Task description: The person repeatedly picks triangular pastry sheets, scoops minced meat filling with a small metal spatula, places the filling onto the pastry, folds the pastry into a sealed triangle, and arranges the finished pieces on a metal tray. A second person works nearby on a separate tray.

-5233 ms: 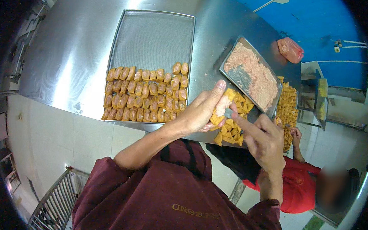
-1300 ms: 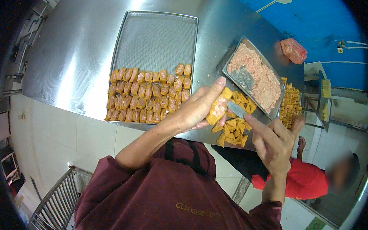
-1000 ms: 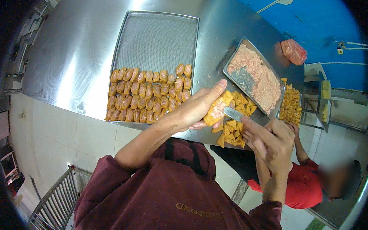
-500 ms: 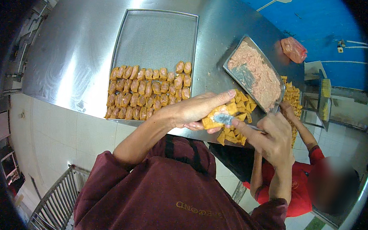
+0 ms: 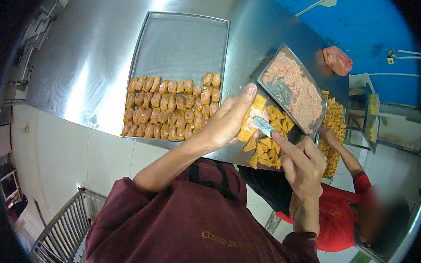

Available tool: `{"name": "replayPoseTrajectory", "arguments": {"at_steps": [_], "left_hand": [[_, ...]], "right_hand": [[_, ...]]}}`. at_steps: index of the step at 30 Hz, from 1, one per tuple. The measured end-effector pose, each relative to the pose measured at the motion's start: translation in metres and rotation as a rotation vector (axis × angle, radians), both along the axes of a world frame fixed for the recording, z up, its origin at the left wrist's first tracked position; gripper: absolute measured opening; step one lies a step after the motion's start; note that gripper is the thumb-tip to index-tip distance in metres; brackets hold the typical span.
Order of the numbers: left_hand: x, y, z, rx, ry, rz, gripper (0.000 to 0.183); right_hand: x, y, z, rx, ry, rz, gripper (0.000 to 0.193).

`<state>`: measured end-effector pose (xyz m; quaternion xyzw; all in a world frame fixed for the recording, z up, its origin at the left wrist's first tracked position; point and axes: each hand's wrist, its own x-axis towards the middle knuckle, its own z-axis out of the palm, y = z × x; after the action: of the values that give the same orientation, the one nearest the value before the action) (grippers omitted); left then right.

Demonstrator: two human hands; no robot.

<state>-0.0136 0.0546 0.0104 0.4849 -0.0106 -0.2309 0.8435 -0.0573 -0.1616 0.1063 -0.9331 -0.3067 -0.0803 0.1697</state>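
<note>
My left hand [image 5: 226, 123] is closed around a yellow fried tofu puff [image 5: 245, 134], its thumb stretched up along one side. Pink minced filling [image 5: 257, 114] shows in the puff's opening. In my right hand [image 5: 304, 167] is a small spatula [image 5: 263, 126], its flat grey blade touching the filling and the forefinger lying along it. Just beneath both hands lie several cut, wedge-shaped tofu puffs [image 5: 265, 156]. Beyond them stands a metal pan [image 5: 260, 79] of pink minced paste [image 5: 296, 90], with a scooped hollow on its left side.
On the steel table [image 5: 96, 44], a mesh tray [image 5: 181, 44] holds rows of filled tofu puffs [image 5: 159, 114] at its near end. More puffs [image 5: 334, 114] lie right of the pan, near a co-worker's hand [image 5: 330, 137]. A red-and-white plastic bag [image 5: 337, 61] lies at the far right.
My left hand has turned, so its thumb points upward and the puff stands steeper. My right hand has shifted slightly left and down, and the spatula blade now angles across the filling.
</note>
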Motion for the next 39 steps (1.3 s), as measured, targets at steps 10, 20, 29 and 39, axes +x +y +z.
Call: {"name": "replayPoseTrajectory", "arguments": {"at_steps": [10, 20, 29, 39], "left_hand": [[0.001, -0.020, 0.001, -0.076, -0.051, 0.382, 0.072], [0.010, -0.042, -0.014, 0.082, -0.180, 0.500, 0.065], [0.022, -0.052, -0.029, 0.127, -0.049, 0.411, 0.061], [0.108, 0.045, -0.161, 0.504, 0.041, 0.280, 0.037]], "right_hand": [[-0.011, 0.016, -0.028, 0.186, -0.026, -0.072, 0.060], [-0.014, 0.009, -0.055, 0.240, 0.000, -0.170, 0.058], [-0.014, -0.005, -0.080, 0.326, 0.122, -0.239, 0.053], [-0.024, -0.030, -0.120, 0.554, 0.238, -0.398, 0.046]]}}
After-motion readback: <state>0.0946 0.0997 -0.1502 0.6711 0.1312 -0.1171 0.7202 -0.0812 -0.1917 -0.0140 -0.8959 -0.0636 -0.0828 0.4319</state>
